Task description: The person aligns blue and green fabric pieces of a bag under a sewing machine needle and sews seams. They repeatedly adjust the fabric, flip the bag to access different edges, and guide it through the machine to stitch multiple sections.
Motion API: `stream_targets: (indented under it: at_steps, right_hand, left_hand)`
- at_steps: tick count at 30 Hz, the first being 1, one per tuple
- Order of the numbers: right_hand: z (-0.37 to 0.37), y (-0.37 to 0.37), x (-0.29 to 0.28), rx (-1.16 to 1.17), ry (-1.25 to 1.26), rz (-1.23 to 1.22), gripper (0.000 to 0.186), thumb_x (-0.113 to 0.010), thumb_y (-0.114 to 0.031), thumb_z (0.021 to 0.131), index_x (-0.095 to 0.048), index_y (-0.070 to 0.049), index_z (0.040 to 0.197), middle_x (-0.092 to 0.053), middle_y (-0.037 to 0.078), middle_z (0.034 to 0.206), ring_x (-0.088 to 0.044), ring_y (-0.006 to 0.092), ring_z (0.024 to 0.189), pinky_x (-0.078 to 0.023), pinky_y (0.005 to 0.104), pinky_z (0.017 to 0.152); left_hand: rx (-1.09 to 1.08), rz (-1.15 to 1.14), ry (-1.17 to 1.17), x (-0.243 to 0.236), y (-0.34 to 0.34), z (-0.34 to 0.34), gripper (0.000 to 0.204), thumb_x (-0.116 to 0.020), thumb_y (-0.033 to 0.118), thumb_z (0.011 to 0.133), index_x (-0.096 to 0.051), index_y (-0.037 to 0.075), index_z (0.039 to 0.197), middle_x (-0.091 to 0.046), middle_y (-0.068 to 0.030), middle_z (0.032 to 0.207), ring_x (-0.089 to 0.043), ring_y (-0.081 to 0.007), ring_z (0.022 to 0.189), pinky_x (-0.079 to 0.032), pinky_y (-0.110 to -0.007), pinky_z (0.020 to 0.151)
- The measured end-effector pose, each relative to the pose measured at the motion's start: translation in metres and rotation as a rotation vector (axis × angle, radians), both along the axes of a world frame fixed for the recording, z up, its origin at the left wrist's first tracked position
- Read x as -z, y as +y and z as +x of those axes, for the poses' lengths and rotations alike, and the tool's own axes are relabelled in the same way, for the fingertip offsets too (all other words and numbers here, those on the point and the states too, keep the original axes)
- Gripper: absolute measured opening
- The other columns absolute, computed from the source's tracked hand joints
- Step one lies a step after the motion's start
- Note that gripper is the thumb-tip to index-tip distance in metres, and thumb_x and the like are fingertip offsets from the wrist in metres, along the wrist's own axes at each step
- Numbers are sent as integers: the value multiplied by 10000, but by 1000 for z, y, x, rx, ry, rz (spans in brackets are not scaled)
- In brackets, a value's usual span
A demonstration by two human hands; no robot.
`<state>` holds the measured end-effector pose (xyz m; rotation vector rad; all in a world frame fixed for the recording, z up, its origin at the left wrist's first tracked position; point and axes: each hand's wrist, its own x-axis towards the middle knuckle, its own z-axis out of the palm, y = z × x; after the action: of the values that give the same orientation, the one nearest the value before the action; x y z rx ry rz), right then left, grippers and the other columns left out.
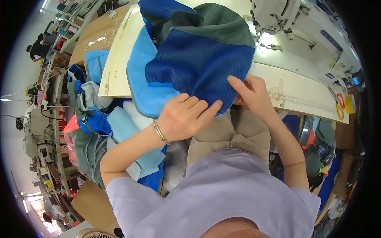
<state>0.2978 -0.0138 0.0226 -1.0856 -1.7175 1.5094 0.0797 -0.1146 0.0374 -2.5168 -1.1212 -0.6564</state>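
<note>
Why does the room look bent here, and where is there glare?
All in the head view: the fisheye lens bends things toward the rim, with black around the sides; a washed-out white spot glows beneath the sewing machine, and the cardboard shines; the blue cloth, left hand and right hand look fairly sharp.

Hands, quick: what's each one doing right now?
Left hand: on the blue mesh fabric; grip cannot be told.
Right hand: closed, holding that fabric's edge.
</note>
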Motion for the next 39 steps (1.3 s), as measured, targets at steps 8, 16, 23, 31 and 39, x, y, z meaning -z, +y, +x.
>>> stream_targets:
  at_steps: [8, 16, 23, 31, 39]
  right_hand:
    - [11, -7, 31, 15, 140, -161, 290, -645, -243, 1006, -716, 34, 957, -700, 11, 790, -592, 56, 671, -478, 239, 600]
    - [9, -54, 59, -56, 272, -180, 239, -633, -204, 1025, -716, 20, 1015, -685, -19, 836, -545, 32, 706, -460, 245, 625]
    - [35, -65, 61, 62, 294, -279, 243, -646, -193, 1021, -702, 32, 1094, -696, -20, 921, -562, 39, 793, -467, 248, 697]
    - [69, -64, 78, 1, 274, -309, 304, -657, -157, 1016, -666, 37, 1250, -727, 49, 1122, -648, 90, 980, -519, 265, 858]
    - [67, -74, 66, 35, 252, -319, 369, -731, -182, 962, -658, 50, 1239, -713, 46, 1123, -647, 111, 980, -518, 277, 884]
  left_hand:
    - [12, -566, -165, -17, -14, 24, 351, -796, 189, 814, -739, 70, 1139, -677, -52, 753, -635, -217, 609, -483, -341, 567]
    - [-73, -80, -188, -59, 68, 9, 247, -746, 126, 860, -744, 75, 1102, -751, -85, 1015, -710, -283, 931, -560, -358, 807]
    - [-549, 129, 322, 1, 151, -101, 432, -632, 417, 953, -637, 269, 1360, -551, -66, 1479, -436, -332, 1424, -386, -624, 1080]
    - [-467, 6, 193, 17, 173, -152, 438, -643, 296, 960, -604, 281, 1395, -570, -49, 1436, -484, -335, 1373, -445, -529, 1073]
    - [-220, 45, -330, -25, 175, -146, 226, -706, 99, 925, -722, 70, 1148, -726, -52, 1052, -652, -210, 1018, -509, -321, 917]
